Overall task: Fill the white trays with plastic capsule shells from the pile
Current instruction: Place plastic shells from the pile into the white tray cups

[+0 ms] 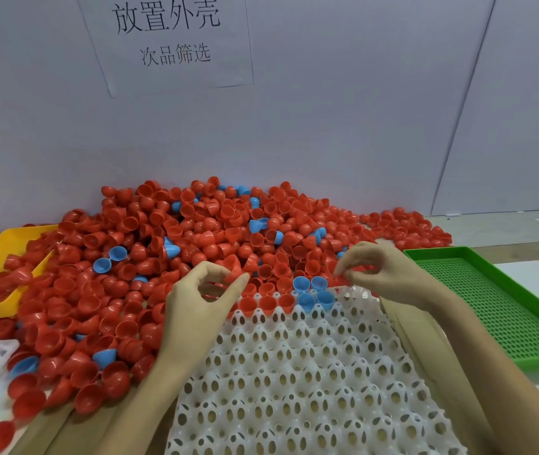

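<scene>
I see my left hand curled, thumb and forefinger pinching a red shell just off the far edge of the white tray. My right hand pinches another red shell above that edge. The tray's far row holds three red shells and four blue ones. The pile, mostly red, lies beyond the tray on the desk
</scene>
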`<state>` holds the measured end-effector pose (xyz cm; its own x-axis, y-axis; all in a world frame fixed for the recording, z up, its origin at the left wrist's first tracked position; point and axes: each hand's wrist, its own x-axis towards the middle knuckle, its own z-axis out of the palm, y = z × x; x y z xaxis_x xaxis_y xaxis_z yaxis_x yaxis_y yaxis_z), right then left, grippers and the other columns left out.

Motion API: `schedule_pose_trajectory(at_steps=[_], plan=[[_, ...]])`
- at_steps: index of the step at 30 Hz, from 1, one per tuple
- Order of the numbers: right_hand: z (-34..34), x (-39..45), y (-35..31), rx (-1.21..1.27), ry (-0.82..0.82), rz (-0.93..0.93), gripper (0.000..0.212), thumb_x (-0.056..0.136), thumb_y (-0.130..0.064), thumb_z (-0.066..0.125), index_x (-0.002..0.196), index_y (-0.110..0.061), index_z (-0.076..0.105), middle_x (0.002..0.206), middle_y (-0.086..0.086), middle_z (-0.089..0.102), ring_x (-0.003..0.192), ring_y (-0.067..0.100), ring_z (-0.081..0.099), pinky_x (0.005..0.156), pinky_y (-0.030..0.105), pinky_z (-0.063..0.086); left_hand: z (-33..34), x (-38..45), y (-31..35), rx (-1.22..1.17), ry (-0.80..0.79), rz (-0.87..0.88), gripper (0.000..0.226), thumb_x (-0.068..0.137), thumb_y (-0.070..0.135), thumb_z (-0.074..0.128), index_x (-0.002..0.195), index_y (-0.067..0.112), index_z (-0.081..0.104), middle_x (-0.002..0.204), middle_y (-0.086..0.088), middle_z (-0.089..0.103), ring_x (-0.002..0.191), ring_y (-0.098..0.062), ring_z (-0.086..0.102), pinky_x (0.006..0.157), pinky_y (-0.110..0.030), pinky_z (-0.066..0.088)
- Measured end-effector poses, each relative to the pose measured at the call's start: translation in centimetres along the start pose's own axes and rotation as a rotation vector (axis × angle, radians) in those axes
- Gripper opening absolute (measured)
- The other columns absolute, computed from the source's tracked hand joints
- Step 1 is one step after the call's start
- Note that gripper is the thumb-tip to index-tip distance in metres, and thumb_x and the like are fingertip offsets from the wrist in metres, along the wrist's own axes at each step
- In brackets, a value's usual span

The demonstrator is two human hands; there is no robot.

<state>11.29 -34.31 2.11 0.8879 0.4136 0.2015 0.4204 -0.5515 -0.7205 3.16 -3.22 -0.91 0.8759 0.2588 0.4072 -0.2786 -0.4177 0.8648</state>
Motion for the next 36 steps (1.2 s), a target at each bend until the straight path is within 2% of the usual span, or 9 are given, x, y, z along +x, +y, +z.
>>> schedule_pose_trajectory(at_steps=[3, 8, 14, 19, 22, 27, 31, 34, 36], plan=[[0.5, 0.0, 0.1, -0.164, -0.007, 0.029, 0.037, 0.091, -0.004, 0.066, 0.079, -0.036, 0.081, 0.114, -0.013, 0.063, 0.109, 0.008, 0.063, 0.097, 0.032, 0.055, 0.0, 0.0, 0.0, 0.003, -0.014, -0.002, 0.015, 0.085, 0.038, 0.082, 0.088, 0.026, 0.073, 0.083, 0.013, 0.075, 0.081, -0.007, 0.072, 0.08, -0.03, 0.059], [1.4, 0.4, 0.5, -0.281, 0.067, -0.048, 0.021, 0.097, -0.02, 0.069, 0.078, -0.022, 0.077, 0.11, -0.013, 0.063, 0.102, 0.003, 0.062, 0.092, 0.032, 0.057, 0.2, -0.1, 0.1, 0.009, -0.038, 0.001, 0.015, 0.085, 0.038, 0.083, 0.086, 0.027, 0.072, 0.083, 0.013, 0.075, 0.081, -0.008, 0.072, 0.079, -0.028, 0.059], [1.8, 0.6, 0.8, -0.317, 0.23, -0.163, 0.046, 0.103, -0.033, 0.068, 0.056, -0.032, 0.067, 0.09, -0.012, 0.071, 0.079, 0.008, 0.068, 0.074, 0.027, 0.054, 0.1, -0.3, 0.2, 0.016, -0.063, 0.011, 0.015, 0.085, 0.04, 0.082, 0.085, 0.029, 0.072, 0.084, 0.015, 0.075, 0.082, -0.006, 0.072, 0.075, -0.019, 0.056], [2.3, 0.4, 0.4, -0.28, 0.21, -0.171, 0.041, 0.101, -0.032, 0.068, 0.068, -0.012, 0.082, 0.086, -0.01, 0.076, 0.069, 0.009, 0.069, 0.066, 0.029, 0.057, 0.2, -0.4, 0.2, 0.082, -0.104, 0.033, 0.015, 0.084, 0.038, 0.084, 0.083, 0.03, 0.071, 0.083, 0.018, 0.073, 0.082, -0.004, 0.07, 0.073, -0.012, 0.053], [2.9, 0.4, 0.2, -0.273, 0.147, -0.136, 0.035, 0.102, -0.033, 0.068, 0.081, -0.011, 0.086, 0.094, -0.009, 0.08, 0.074, 0.011, 0.074, 0.071, 0.039, 0.062, 0.3, -0.6, 0.2, 0.134, -0.132, 0.066, 0.015, 0.084, 0.034, 0.085, 0.085, 0.032, 0.071, 0.088, 0.024, 0.071, 0.086, 0.001, 0.069, 0.074, -0.008, 0.05], [2.6, 0.4, 0.7, -0.138, 0.197, -0.107, 0.045, 0.102, -0.036, 0.067, 0.064, -0.016, 0.081, 0.089, -0.014, 0.081, 0.076, 0.039, 0.075, 0.072, 0.061, 0.061, 0.5, -0.8, 0.3, 0.191, -0.162, 0.112, 0.016, 0.084, 0.032, 0.086, 0.086, 0.035, 0.07, 0.093, 0.027, 0.069, 0.089, 0.0, 0.067, 0.078, -0.01, 0.05], [2.7, 0.6, 1.0, -0.147, 0.227, -0.11, 0.047, 0.101, -0.039, 0.066, 0.062, -0.019, 0.081, 0.086, -0.017, 0.08, 0.074, 0.015, 0.077, 0.078, 0.053, 0.063, 0.7, -1.0, 0.3, 0.191, -0.174, 0.126, 0.015, 0.085, 0.031, 0.085, 0.086, 0.033, 0.071, 0.095, 0.027, 0.069, 0.091, 0.0, 0.066, 0.076, -0.008, 0.049], [3.0, 0.7, 1.2, -0.148, 0.177, -0.092, 0.047, 0.103, -0.038, 0.066, 0.063, -0.018, 0.081, 0.077, -0.013, 0.079, 0.071, 0.026, 0.076, 0.081, 0.056, 0.062, 0.8, -1.1, 0.3, 0.195, -0.182, 0.142, 0.015, 0.084, 0.031, 0.086, 0.086, 0.033, 0.071, 0.095, 0.027, 0.069, 0.093, -0.001, 0.066, 0.078, -0.008, 0.048], [3.1, 0.6, 0.9, -0.109, 0.197, -0.096, 0.046, 0.102, -0.038, 0.065, 0.064, -0.017, 0.081, 0.078, -0.013, 0.079, 0.076, 0.018, 0.078, 0.085, 0.052, 0.062, 0.9, -1.2, 0.3, 0.183, -0.206, 0.146, 0.016, 0.085, 0.031, 0.086, 0.088, 0.034, 0.07, 0.095, 0.027, 0.069, 0.092, -0.001, 0.067, 0.078, -0.01, 0.05]])
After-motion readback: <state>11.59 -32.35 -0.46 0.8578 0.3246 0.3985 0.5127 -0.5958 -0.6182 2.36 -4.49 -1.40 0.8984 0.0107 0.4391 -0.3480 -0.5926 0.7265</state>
